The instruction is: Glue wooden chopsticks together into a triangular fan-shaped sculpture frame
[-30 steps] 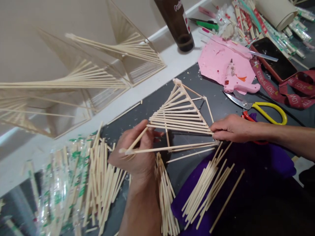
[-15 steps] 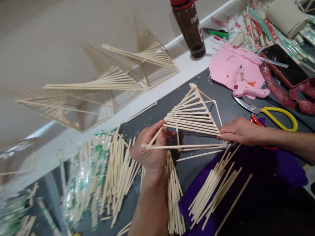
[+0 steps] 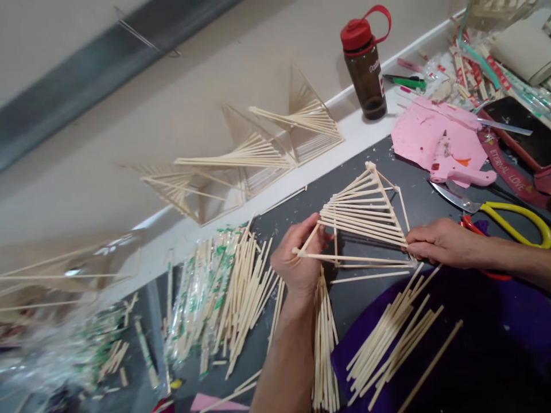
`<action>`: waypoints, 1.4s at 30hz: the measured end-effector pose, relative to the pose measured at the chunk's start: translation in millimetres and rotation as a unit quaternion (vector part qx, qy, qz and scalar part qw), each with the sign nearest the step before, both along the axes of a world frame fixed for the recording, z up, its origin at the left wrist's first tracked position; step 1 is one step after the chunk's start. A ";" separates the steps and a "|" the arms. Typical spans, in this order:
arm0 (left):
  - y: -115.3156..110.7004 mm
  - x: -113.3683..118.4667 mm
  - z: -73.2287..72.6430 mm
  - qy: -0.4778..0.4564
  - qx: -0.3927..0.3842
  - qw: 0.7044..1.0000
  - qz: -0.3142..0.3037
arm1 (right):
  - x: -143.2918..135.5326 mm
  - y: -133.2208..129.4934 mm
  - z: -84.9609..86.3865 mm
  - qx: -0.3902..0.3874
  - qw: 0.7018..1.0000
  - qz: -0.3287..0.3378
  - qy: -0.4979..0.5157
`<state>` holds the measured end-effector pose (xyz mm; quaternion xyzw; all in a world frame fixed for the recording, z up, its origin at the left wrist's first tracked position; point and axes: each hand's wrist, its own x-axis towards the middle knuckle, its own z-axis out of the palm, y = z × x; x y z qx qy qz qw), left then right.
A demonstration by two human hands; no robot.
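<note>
Between my two hands is a frame of glued wooden sticks (image 3: 361, 215), with a fan of sticks laid across its upper face and whitish glue at its corners. My left hand (image 3: 297, 255) grips its left side, the fingers closed around the sticks. At the right end, my right hand (image 3: 434, 241) pinches the frame near the ends of the lowest fan sticks; its fingertips are partly hidden. Below the frame, loose sticks (image 3: 391, 338) lie on purple cloth (image 3: 344, 350), and another bunch (image 3: 325, 350) rests beside my left forearm.
Finished stick frames (image 3: 258, 152) stand along the wall ledge near a brown bottle (image 3: 364, 74). At right lie a pink glue gun (image 3: 460, 166), yellow-handled scissors (image 3: 512, 221) and a phone (image 3: 520, 129). Wrapped chopsticks (image 3: 196, 298) and bare sticks (image 3: 245, 287) cover the table at left.
The view has swung left and up, so everything sits further right and lower in the picture. Both hands keep hold of the stick frame, which looks almost unchanged in pose.
</note>
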<state>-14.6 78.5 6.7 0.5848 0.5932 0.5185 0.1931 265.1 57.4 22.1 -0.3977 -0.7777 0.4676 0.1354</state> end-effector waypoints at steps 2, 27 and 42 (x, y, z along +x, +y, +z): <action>-0.2 0.5 0.1 -0.001 -0.004 1.000 0.002 | 0.4 -0.1 -1.4 0.001 1.000 -0.001 -0.003; 6.2 1.2 3.2 -0.018 0.002 0.999 0.026 | 0.9 2.8 2.3 -0.028 0.999 -0.033 0.010; -27.2 4.4 62.5 -0.138 -0.119 0.983 -0.032 | 1.4 -2.6 4.5 0.022 0.999 -0.032 -0.021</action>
